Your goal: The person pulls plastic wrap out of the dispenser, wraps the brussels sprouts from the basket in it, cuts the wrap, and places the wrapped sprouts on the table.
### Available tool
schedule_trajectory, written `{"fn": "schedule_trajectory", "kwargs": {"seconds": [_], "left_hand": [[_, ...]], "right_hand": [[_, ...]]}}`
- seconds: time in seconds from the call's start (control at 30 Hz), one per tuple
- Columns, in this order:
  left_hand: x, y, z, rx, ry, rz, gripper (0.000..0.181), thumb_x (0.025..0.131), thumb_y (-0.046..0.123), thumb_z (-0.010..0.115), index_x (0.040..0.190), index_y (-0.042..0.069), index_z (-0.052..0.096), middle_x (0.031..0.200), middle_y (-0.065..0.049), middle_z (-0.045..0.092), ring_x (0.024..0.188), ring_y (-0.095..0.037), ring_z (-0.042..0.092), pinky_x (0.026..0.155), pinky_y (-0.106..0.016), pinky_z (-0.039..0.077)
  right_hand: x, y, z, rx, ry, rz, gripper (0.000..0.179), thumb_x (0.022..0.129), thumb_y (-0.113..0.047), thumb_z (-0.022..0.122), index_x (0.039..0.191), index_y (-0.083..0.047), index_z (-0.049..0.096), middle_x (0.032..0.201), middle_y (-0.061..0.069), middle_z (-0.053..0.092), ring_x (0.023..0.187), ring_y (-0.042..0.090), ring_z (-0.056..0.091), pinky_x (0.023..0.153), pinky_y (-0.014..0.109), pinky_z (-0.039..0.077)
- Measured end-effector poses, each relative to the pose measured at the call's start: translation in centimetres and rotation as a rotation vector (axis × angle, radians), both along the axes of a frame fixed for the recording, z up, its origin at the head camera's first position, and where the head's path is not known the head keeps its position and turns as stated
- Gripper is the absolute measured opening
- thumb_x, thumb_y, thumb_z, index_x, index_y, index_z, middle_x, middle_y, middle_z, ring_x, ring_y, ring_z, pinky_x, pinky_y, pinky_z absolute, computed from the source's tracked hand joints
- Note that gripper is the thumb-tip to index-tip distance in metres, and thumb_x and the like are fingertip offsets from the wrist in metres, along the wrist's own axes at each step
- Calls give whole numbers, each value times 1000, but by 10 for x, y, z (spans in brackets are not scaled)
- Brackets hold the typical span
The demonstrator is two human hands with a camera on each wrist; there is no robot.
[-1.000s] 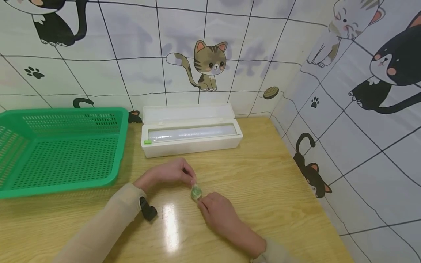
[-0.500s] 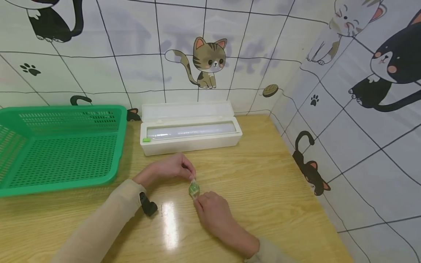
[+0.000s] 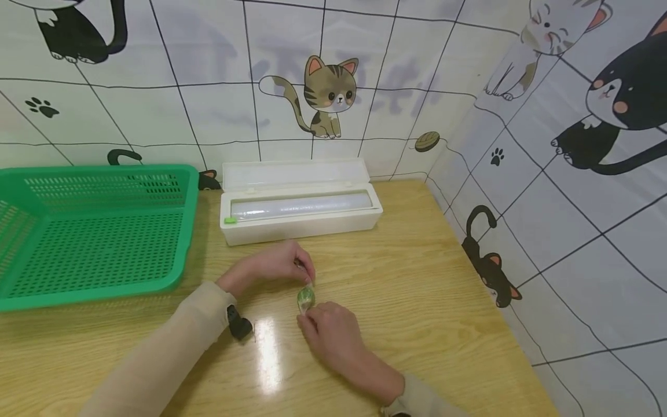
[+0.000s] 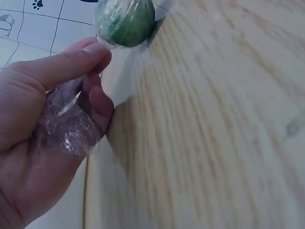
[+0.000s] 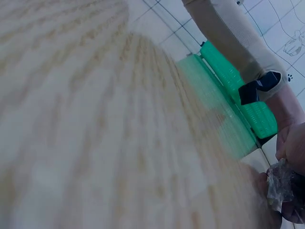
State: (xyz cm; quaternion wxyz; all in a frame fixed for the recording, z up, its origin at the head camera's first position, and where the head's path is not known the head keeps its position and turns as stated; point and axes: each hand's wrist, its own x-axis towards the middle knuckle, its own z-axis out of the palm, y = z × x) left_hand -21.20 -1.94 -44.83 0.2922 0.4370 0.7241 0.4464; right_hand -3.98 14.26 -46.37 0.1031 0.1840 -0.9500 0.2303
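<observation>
Wrapped green ball [image 4: 131,23] — top outside left-wrist view

Head view's coming out bright and pretty even, but a white glare streak is blowing out part of the tabletop [image 3: 417,272]. Faint shadow is sitting beside the green basket [image 3: 104,293]. Left wrist cam's catching sharp little glints on the crumpled plastic wrap [image 4: 74,136], and a soft shadow is falling by the left hand [image 4: 24,112]. Right wrist cam's running dimmer and bluish, with the closest tabletop smearing out of focus and a hazy green reflection of the basket showing.
</observation>
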Motion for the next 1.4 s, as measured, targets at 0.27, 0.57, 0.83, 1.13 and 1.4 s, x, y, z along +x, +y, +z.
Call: {"fn": "schedule_trajectory", "kwargs": {"seconds": [0.27,0.57,0.83,1.13,1.4], "left_hand": [[1,-8,13,-48,44,111,7,91,3,76,97,2,79,94,-4,76,82,-13,67,75,-31,57],[8,-22,25,82,220,305,14,87,4,81,101,4,79,122,-10,71,119,-31,61,102,-53,48],[44,-48,41,97,144,393,16,86,5,82,102,4,79,107,-6,73,87,-19,65,74,-34,57],[60,-48,21,-3,30,419,10,90,6,77,94,-2,79,86,-4,76,73,-12,64,63,-25,54],[71,-34,8,-24,-23,611,10,90,11,78,93,1,81,83,-5,76,70,-13,64,62,-25,52]], "right_hand": [[-6,6,3,6,-14,-6,42,95,-24,71,58,-20,53,58,-12,43,54,2,37,48,17,33],[-7,15,6,2,-81,-26,30,98,-34,69,73,-18,76,59,-16,48,56,1,41,50,18,37],[-12,17,5,-88,-125,-47,33,99,-40,68,81,-15,80,61,-16,51,55,1,43,50,19,39],[-24,25,5,-273,-232,-85,26,100,-32,68,101,-9,80,75,-10,67,63,3,55,57,23,50],[-38,30,9,-400,-337,-111,31,100,-30,69,111,-2,78,95,1,76,82,9,67,71,29,57]]}}
